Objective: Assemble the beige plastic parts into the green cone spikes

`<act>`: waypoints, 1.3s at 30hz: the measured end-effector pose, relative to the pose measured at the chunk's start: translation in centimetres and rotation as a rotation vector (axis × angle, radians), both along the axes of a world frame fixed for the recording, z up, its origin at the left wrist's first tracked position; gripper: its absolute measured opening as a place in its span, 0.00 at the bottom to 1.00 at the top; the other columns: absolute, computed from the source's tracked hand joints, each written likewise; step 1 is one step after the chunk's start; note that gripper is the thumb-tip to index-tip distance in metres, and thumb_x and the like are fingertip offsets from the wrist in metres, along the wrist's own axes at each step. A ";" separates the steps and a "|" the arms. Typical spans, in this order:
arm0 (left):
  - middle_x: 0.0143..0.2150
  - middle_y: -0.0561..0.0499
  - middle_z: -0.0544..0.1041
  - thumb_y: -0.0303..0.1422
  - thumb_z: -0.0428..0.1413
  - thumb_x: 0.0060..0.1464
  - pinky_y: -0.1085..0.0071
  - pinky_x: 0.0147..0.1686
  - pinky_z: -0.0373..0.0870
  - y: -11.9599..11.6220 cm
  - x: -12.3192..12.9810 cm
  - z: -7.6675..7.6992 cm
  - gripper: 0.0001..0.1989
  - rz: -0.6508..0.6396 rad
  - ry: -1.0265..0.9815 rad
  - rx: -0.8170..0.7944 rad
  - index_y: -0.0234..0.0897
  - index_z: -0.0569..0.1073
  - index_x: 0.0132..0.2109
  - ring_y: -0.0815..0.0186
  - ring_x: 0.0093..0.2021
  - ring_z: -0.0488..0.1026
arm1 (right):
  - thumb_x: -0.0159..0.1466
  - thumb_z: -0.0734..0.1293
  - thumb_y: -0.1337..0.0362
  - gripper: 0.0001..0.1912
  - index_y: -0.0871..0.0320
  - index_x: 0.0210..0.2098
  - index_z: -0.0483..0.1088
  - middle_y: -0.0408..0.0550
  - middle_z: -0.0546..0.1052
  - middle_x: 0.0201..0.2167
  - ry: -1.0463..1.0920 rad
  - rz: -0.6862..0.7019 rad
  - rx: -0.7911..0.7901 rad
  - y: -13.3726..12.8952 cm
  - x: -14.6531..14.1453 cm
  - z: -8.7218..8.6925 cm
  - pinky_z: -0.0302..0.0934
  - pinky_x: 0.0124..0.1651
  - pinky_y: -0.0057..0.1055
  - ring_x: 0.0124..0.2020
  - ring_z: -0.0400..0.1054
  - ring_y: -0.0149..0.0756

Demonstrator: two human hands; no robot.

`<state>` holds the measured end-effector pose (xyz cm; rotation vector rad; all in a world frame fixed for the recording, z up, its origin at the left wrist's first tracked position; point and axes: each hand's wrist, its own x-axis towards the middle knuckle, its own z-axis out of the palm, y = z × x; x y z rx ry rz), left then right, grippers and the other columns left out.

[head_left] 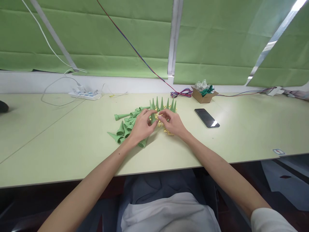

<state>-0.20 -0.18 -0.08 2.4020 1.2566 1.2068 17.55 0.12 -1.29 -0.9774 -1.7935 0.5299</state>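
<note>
My left hand (142, 125) is closed around a green plastic cone spike (153, 118), held point up above the table. Close beside it, my right hand (173, 122) has its thumb and fingers pinched together by the cone's side. Whatever is between those fingertips is too small to make out. Several green cones (162, 104) stand upright in a row behind my hands. Small yellow plastic pieces (168, 131) lie under and around my right hand, partly covered by it. To the left, a pile of loose green cones (126, 129) lies on its side, partly hidden by my left hand.
On the pale table (72, 145), a black phone (207, 118) lies to the right. Behind it stands a small cardboard box (204, 97) with plastic wrap and green material, near a coiled red-and-blue cable (181, 93). A white power strip (85, 95) sits at the back left.
</note>
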 end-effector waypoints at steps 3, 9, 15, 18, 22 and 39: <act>0.43 0.49 0.71 0.34 0.57 0.58 0.69 0.32 0.71 -0.1 0.0 0.1 0.14 -0.019 0.003 0.002 0.38 0.74 0.51 0.72 0.26 0.67 | 0.67 0.63 0.56 0.10 0.57 0.38 0.68 0.43 0.72 0.27 -0.006 0.040 0.022 0.1 0.0 -0.1 0.59 0.33 0.29 0.28 0.65 0.32; 0.42 0.49 0.71 0.33 0.57 0.58 0.71 0.30 0.70 -0.4 0.3 0.3 0.13 -0.049 0.019 -0.018 0.38 0.74 0.50 0.72 0.27 0.67 | 0.69 0.61 0.54 0.16 0.56 0.28 0.63 0.40 0.65 0.22 -0.053 -0.018 0.025 0.3 0.1 -0.3 0.52 0.29 0.28 0.24 0.57 0.29; 0.41 0.49 0.70 0.32 0.56 0.58 0.71 0.29 0.70 -0.5 0.3 0.2 0.13 -0.075 0.030 -0.022 0.38 0.73 0.50 0.71 0.27 0.67 | 0.71 0.57 0.48 0.28 0.56 0.19 0.51 0.38 0.55 0.16 -0.113 -0.061 0.020 0.4 0.1 -0.3 0.45 0.27 0.30 0.21 0.49 0.27; 0.42 0.49 0.70 0.32 0.56 0.58 0.70 0.29 0.70 -0.5 0.3 0.1 0.13 -0.081 0.038 -0.031 0.38 0.73 0.51 0.71 0.27 0.66 | 0.71 0.56 0.46 0.30 0.57 0.18 0.51 0.39 0.57 0.15 -0.128 -0.055 -0.013 0.4 0.1 -0.3 0.46 0.26 0.30 0.20 0.51 0.27; 0.41 0.49 0.70 0.32 0.56 0.59 0.70 0.30 0.70 -0.4 0.3 0.1 0.12 -0.064 0.034 -0.020 0.38 0.74 0.50 0.71 0.27 0.67 | 0.71 0.56 0.45 0.30 0.57 0.19 0.56 0.40 0.59 0.16 -0.109 -0.074 0.003 0.3 0.0 -0.2 0.48 0.27 0.30 0.20 0.52 0.27; 0.41 0.49 0.71 0.35 0.56 0.60 0.70 0.30 0.70 -0.3 0.2 0.3 0.12 -0.025 0.042 -0.031 0.39 0.75 0.49 0.71 0.27 0.67 | 0.68 0.63 0.53 0.16 0.57 0.30 0.67 0.42 0.70 0.22 -0.056 -0.012 0.011 0.2 0.1 -0.4 0.53 0.28 0.29 0.22 0.58 0.29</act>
